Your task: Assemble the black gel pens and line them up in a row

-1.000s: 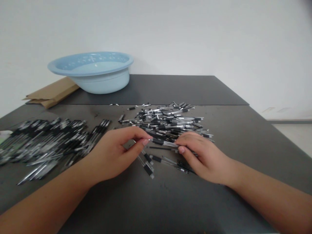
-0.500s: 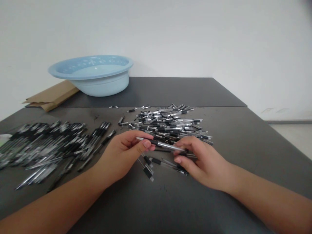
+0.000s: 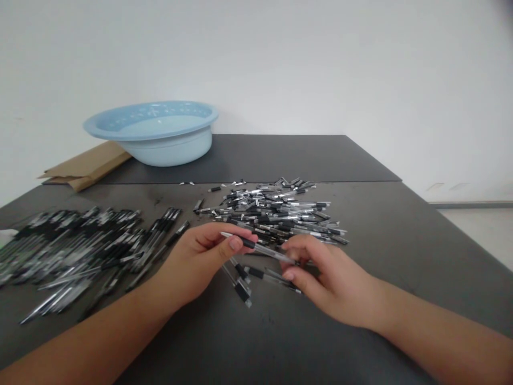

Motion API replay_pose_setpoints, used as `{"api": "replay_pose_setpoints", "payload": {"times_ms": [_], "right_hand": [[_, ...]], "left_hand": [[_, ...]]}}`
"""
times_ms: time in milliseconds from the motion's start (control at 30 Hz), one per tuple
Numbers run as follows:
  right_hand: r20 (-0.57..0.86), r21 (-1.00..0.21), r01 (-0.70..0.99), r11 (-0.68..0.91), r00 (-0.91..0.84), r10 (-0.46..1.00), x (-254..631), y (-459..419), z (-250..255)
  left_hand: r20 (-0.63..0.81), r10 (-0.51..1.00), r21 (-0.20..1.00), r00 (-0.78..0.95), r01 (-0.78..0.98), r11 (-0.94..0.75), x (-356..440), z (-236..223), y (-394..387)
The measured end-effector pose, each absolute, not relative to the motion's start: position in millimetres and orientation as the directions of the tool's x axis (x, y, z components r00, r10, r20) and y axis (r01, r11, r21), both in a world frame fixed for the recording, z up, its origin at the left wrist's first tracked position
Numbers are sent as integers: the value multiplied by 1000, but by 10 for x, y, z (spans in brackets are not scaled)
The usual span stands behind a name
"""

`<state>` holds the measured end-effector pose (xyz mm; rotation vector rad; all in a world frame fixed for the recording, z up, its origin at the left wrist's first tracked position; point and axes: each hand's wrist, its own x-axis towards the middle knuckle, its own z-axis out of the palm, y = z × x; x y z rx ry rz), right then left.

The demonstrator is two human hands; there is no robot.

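My left hand (image 3: 198, 262) pinches a clear pen with a black grip (image 3: 262, 249) near its tip, just above the dark table (image 3: 380, 235). My right hand (image 3: 324, 272) holds the pen's other end between thumb and fingers. Just behind both hands lies a loose pile of similar pens (image 3: 276, 211). A few more pens (image 3: 244, 280) lie under and between my hands.
A large heap of pens (image 3: 76, 251) covers the left side of the table. A light blue plastic basin (image 3: 154, 131) stands at the back left, beside flat brown cardboard (image 3: 86, 164). A white wall rises behind; the table's right edge drops to a pale floor.
Both hands have lifted the pen slightly and drawn it toward me; its tip now sticks out past my left thumb. The camera has tilted up a little.
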<state>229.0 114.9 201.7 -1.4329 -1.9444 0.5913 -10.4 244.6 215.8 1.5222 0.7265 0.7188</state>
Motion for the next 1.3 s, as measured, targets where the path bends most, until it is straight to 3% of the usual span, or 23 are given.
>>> {"api": "replay_pose_setpoints", "payload": {"times_ms": [133,267,433,567,733,1000,1300], "right_hand": [[263,-580,761,290,-162,951,2314,1173,1998],[211,-608,760,228,-122,970,2347,1219,2015],[158,-644,715,272,-224,962,2342,1228,2053],[201,-672,697,250,-152,968,2316,1195,2005],[246,-606,768,207,-67,967,2303,1176,1971],[164,-707,672,222,-149,975,2290,1161,2046],[193,-684,702,196,-85,978,2324,1177,2000]], "left_hand": [[-10,814,1000,581,19,-1,-92,2111,2453],[13,768,1000,640,-8,-10,-117,2065,2458],[27,740,999,672,-43,3,-135,2044,2466],[5,789,998,614,-51,33,-113,2053,2470],[-15,770,992,638,-90,94,-113,2041,2481],[29,729,989,684,-128,81,-144,2008,2478],[11,750,989,661,-120,91,-134,2029,2475]]}}
